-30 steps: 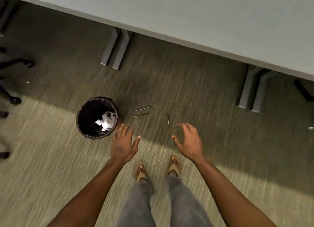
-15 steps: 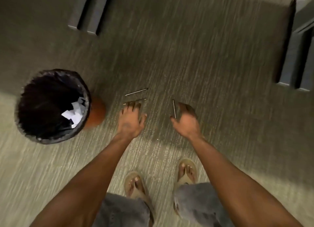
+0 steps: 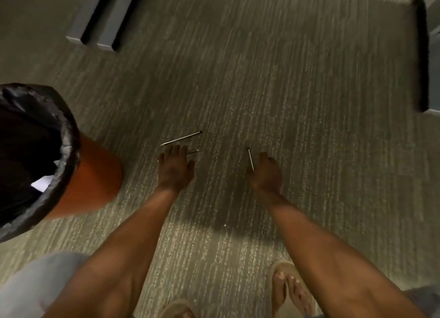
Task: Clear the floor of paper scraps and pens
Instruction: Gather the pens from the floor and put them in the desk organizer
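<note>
Three thin metallic pens lay on the grey carpet to the right of the orange bin (image 3: 95, 174). The left hand (image 3: 175, 170), fingers spread, covered the middle pen (image 3: 193, 152); beyond it lay the farthest pen (image 3: 181, 138). The right hand (image 3: 265, 172) was seen beside the third pen (image 3: 250, 159), its grasp indeterminable. Slim pens could be rolled away or missed by fingertips in the pile.

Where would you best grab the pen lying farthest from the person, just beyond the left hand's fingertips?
Probably at the middle of the far pen, coming straight down from above. It lies flat and slanted on the carpet, thin and bare along its whole length, so a thumb-and-finger pinch across its narrow width suits it. The left hand is nearest.
</note>
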Demonstrator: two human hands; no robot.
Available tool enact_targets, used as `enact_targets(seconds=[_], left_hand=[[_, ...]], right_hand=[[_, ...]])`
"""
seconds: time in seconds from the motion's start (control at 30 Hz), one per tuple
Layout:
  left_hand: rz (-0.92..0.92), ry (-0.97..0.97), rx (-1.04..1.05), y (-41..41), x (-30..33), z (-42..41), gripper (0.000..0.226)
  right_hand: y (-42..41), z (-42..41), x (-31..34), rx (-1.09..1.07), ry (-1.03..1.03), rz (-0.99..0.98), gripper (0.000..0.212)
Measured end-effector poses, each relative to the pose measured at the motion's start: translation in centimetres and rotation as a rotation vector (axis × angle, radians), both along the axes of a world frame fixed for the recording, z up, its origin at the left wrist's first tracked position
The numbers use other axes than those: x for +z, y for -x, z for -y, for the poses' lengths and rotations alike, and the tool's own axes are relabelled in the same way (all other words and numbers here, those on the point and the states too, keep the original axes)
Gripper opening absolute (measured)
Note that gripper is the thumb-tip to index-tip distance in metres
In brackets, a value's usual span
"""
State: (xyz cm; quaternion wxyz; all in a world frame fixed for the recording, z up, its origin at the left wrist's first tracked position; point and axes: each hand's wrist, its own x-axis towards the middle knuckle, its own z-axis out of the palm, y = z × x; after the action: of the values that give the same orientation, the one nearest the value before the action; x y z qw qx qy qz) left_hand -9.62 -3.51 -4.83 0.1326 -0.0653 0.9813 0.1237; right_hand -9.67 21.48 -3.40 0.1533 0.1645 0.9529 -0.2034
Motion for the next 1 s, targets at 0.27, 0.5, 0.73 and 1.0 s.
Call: enact_targets(seconds=[0.27,0.5,0.73,1.0], left_hand=[[-0.061,-0.024,0.098,-0.1,-3.2,1.4,0.042],[-0.169,-0.060,0.208,-0.9,-3.9,3.0,0.047],[0.065,0.002,0.320,-3.4,-4.7,4.9,0.077],[0.067,0.016,0.325,-5.6,-7.9,5.1,0.081]], right_hand=[[-1.3,-0.7,-4.6,-0.055,0.025,0.010,0.025],[0.1,3.9,-4.2,0.290,0.245,-0.243,0.024],[4.3,12.5,-3.8,0.734,0.167,-0.294,0.020],[4.9,15.6,-6.3,0.850,-0.026,-0.244,0.028]])
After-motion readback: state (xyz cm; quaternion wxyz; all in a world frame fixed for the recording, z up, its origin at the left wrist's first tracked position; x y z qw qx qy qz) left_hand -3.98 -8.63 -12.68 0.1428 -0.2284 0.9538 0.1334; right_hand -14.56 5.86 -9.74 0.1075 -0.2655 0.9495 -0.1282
